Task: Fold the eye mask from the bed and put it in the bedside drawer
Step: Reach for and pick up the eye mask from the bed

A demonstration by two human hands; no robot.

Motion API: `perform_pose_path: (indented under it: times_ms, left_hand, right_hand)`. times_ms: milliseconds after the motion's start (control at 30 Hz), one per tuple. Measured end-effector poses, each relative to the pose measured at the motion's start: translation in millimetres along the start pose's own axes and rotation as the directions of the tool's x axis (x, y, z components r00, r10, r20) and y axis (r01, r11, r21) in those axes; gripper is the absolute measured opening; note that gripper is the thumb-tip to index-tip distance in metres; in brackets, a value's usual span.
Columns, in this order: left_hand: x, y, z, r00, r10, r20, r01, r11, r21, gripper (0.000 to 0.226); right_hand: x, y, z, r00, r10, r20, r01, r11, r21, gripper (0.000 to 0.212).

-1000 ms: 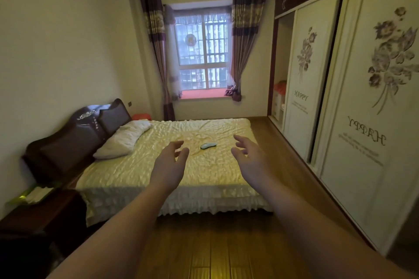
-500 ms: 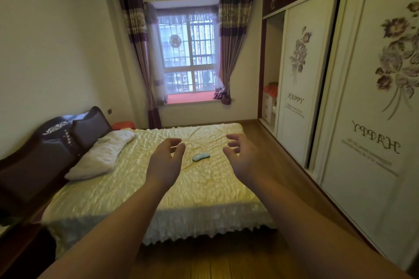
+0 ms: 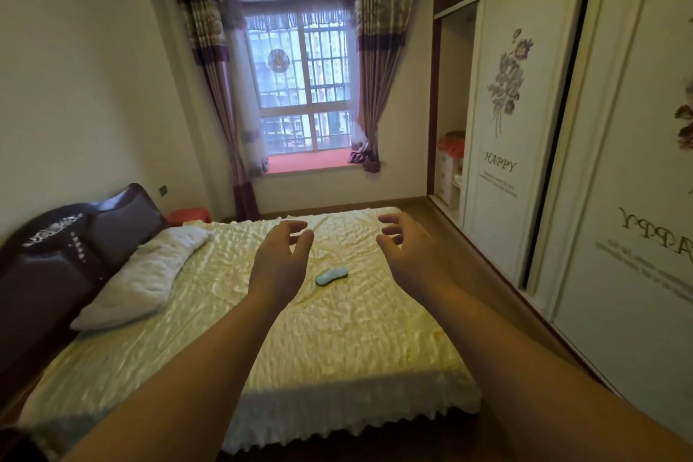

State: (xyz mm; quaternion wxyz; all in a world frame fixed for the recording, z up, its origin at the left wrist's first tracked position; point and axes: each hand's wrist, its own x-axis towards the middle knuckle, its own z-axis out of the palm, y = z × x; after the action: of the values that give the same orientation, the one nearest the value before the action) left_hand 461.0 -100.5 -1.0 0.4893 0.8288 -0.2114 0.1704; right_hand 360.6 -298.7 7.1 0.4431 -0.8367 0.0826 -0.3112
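A small pale blue eye mask lies flat on the cream quilted bedspread of the bed, near its middle. My left hand hovers above the bed just left of the mask, fingers curled apart and holding nothing. My right hand is stretched out to the right of the mask, also open and empty. Neither hand touches the mask. The bedside drawer is out of view.
A white pillow rests against the dark headboard on the left. A wardrobe with white sliding doors lines the right wall beside a strip of wooden floor. A curtained window is at the far end.
I have moved closer to the bed; the bed and mask now look larger and nearer. The dark bedside table at lower left has left the view. Both hands stay open and outstretched.
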Motion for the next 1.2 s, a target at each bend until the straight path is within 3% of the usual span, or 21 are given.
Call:
perform_pose_path:
  times_ms: [500,833,1200]
  left_hand:
    - [201,-68,106,0.998,-0.029,-0.047,0.030,0.999,0.027,0.039]
    - [354,-163,162,1.000,0.010,0.012,-0.010,1.000,-0.008,0.039]
    - [491,-219,226,0.999,-0.005,0.034,0.005,1.000,0.003,0.035]
  right_hand:
    - [238,87,74,0.996,-0.067,0.060,0.066,0.998,0.026,0.026]
    - [376,146,162,0.998,0.012,0.066,-0.011,1.000,-0.004,0.030]
    - [508,207,238,0.995,0.038,0.088,-0.040,0.999,0.023,0.029]
